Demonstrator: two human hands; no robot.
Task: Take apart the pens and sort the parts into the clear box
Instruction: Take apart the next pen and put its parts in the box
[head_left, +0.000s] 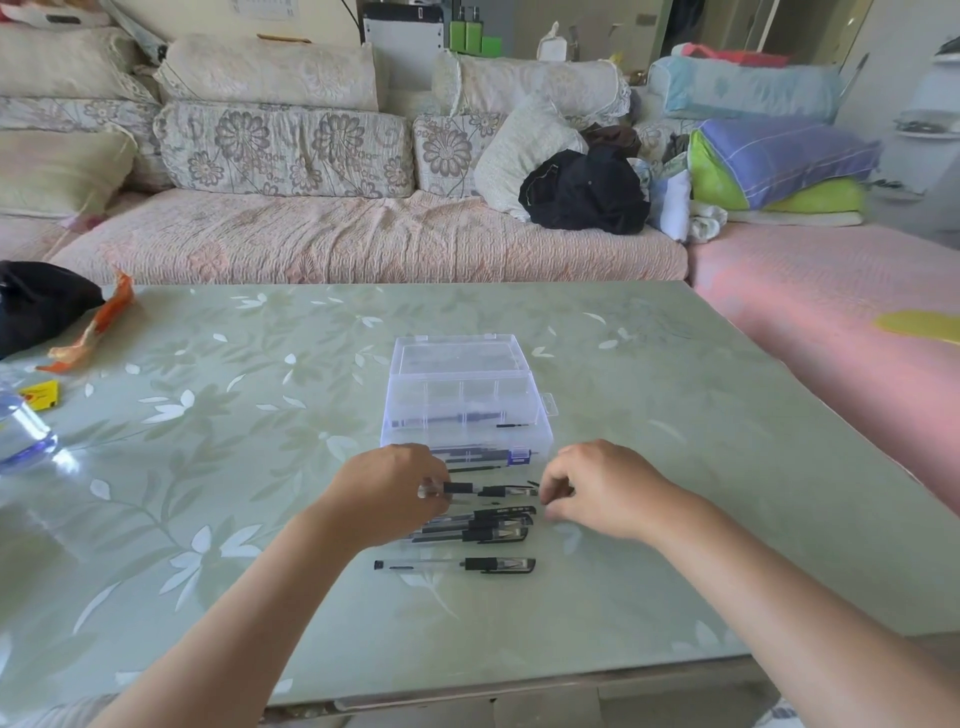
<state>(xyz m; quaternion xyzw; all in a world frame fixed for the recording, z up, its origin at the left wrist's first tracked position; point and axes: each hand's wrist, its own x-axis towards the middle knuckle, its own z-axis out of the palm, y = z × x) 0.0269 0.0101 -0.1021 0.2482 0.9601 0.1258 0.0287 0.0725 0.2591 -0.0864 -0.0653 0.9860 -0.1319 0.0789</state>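
Both hands are over the table (675, 415) now, just in front of the clear box (462, 400), working on one pen (478, 489). The left hand (389, 488) has its fingers closed on the pen's clear barrel end. The right hand (597, 488) is curled at the other end, by the black cap, but its fingertips are tucked under, so I cannot tell whether it actually has a grip.

This looks like the pulling-apart step. Best done, I'd say, with the left hand steadying the barrel and the right drawing straight out along the pen's length, no bending, so the thin inner tube doesn't kink or flick away.

The pen lies level, long axis running left to right across the person, cap end toward the right hand. The waiting pens (478, 527) lie just nearer, parallel, caps right. One more pen (454, 565) sits alone, nearest the person, pointing the same way.
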